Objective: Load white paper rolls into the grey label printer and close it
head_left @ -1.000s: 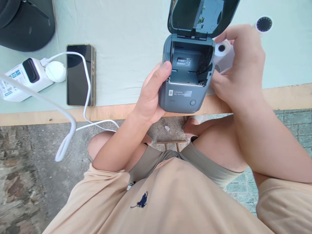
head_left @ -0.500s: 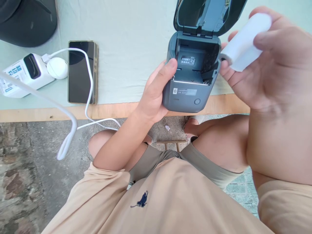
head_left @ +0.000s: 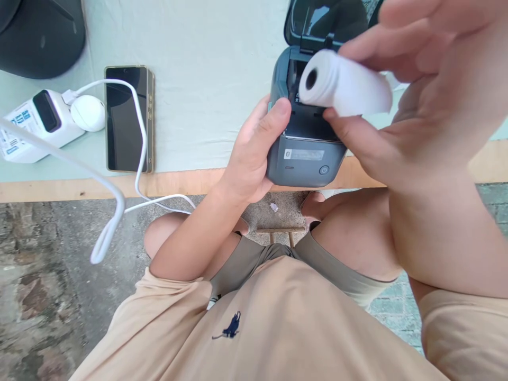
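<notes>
A dark grey label printer (head_left: pixel 307 169) is held at the table's front edge by my left hand (head_left: pixel 257 143), thumb on its left rim and fingers around its side. Its lid (head_left: pixel 313 24) stands open at the back. My right hand (head_left: pixel 428 90) grips a white paper roll (head_left: pixel 357 87) between thumb and fingers. The roll is over the printer's open compartment, tilted, with its dark hollow core facing left. It hides most of the compartment, and I cannot tell whether it touches the inside. A loose paper end hangs along the roll.
To the left lies a phone (head_left: pixel 126 121) with a dark screen. Beside it is a white power strip (head_left: pixel 43 127) with a round white plug (head_left: pixel 88 113). A white cable (head_left: pixel 107 193) loops over the table edge. A black object (head_left: pixel 43 39) stands at the back left.
My right hand has brought the paper roll leftward from beside the printer to over its compartment, turning the core end to face left. My left hand still holds the printer.
</notes>
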{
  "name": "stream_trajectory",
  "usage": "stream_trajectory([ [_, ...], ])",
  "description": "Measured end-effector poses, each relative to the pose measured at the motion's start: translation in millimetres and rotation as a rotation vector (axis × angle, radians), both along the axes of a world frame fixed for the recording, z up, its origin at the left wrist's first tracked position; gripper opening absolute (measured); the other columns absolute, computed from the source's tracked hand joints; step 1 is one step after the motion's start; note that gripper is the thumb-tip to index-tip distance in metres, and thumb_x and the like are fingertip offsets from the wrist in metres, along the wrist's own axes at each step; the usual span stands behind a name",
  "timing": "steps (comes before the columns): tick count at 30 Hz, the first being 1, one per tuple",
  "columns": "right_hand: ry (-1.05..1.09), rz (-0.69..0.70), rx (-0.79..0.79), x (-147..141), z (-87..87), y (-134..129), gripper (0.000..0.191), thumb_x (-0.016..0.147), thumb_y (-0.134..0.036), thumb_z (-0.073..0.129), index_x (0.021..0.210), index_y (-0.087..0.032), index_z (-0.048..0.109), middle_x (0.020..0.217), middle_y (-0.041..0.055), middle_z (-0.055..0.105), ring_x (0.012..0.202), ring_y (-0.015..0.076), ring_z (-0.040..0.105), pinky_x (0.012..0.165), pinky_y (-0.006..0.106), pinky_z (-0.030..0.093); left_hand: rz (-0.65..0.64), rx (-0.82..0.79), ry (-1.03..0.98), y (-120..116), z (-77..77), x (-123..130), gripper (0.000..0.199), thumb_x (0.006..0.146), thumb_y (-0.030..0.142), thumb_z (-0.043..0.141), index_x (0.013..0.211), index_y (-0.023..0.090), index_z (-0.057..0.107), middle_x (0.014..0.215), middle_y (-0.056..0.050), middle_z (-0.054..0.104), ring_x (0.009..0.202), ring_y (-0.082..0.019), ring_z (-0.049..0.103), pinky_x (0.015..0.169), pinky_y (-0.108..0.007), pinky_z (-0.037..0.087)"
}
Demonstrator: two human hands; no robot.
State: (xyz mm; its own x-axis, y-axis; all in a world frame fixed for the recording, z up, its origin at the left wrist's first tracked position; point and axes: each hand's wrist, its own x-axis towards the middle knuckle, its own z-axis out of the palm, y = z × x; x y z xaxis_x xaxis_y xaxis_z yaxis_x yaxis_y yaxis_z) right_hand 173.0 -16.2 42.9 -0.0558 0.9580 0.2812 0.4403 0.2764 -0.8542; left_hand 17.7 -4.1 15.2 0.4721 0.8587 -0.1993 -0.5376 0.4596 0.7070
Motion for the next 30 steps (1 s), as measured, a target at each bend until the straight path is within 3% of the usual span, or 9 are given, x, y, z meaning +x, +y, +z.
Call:
stream_trajectory([
  [4,-0.489,0.026,0.145,-3.7,8.0,0.7,0.036,0.072,-0.022,0.049,0.108,-0.018,0.049,0.105,-0.0016,0.052,0.096,0.0087,0.054,0.082,0.022,0.047,0.023,0.018,-0.011,-0.9,-0.1,-0.2,0.015,0.08,0.035,0.046,0.088,0.024,0.05,0.077,0.002,0.06,0.075,-0.013,0.062,0.063,-0.023,0.048],
  [8,-0.547,0.04,0.144,-1.7,7.5,1.9,0.031,0.073,-0.015,0.045,0.103,-0.018,0.052,0.103,-0.0014,0.054,0.097,0.0076,0.054,0.081,0.018,0.045,0.022,0.015,0.029,-2.7,0.8,-0.6,0.012,0.08,0.033,0.047,0.089,0.024,0.049,0.07,0.003,0.054,0.057,-0.007,0.056,0.051,-0.02,0.046],
  [12,-0.62,-0.058,0.239,-2.3,3.0,-0.8,0.023,0.075,-0.016,0.045,0.091,-0.023,0.059,0.085,-0.0059,0.06,0.082,0.0059,0.056,0.074,0.021,0.041,0.016,0.023,0.026,-3.4,1.7,-1.0,0.013,0.081,0.031,0.045,0.091,0.023,0.048,0.068,0.003,0.051,0.055,-0.006,0.055,0.051,-0.018,0.044],
  [19,-0.552,-0.078,0.299,-15.2,1.0,-8.9,0.015,0.072,-0.021,0.05,0.081,-0.026,0.061,0.08,-0.0093,0.06,0.09,0.0087,0.057,0.081,0.027,0.046,0.092,-0.039,-0.03,-2.3,6.1,0.9,0.012,0.081,0.032,0.043,0.081,0.023,0.051,0.07,0.002,0.053,0.063,-0.008,0.054,0.055,-0.019,0.043],
  [23,-0.501,0.045,0.415,-15.6,-4.9,-7.8,0.017,0.069,-0.019,0.053,0.083,-0.028,0.059,0.082,-0.0119,0.06,0.096,0.0085,0.055,0.082,0.027,0.048,0.119,-0.068,-0.085,-2.5,7.3,0.3,0.01,0.08,0.025,0.043,0.079,0.021,0.052,0.075,0.002,0.054,0.067,-0.007,0.054,0.062,-0.022,0.044],
  [27,-0.464,0.158,0.517,-14.6,-9.7,-7.8,0.017,0.067,-0.025,0.056,0.084,-0.03,0.058,0.087,-0.014,0.06,0.098,0.0102,0.054,0.078,0.03,0.048,0.057,-0.025,-0.144,-1.5,1.4,-4.3,0.005,0.078,0.018,0.051,0.081,0.021,0.051,0.078,0.002,0.052,0.07,-0.004,0.054,0.065,-0.018,0.045],
  [30,-0.4,0.093,0.467,-14.8,-6.9,-9.2,0.016,0.071,-0.027,0.052,0.086,-0.027,0.057,0.087,-0.0103,0.06,0.096,0.0106,0.053,0.087,0.034,0.046,0.069,-0.019,-0.124,-0.4,-2.8,-6.5,0.011,0.076,0.014,0.053,0.083,0.021,0.05,0.079,0.003,0.052,0.07,-0.003,0.055,0.066,-0.017,0.046],
])
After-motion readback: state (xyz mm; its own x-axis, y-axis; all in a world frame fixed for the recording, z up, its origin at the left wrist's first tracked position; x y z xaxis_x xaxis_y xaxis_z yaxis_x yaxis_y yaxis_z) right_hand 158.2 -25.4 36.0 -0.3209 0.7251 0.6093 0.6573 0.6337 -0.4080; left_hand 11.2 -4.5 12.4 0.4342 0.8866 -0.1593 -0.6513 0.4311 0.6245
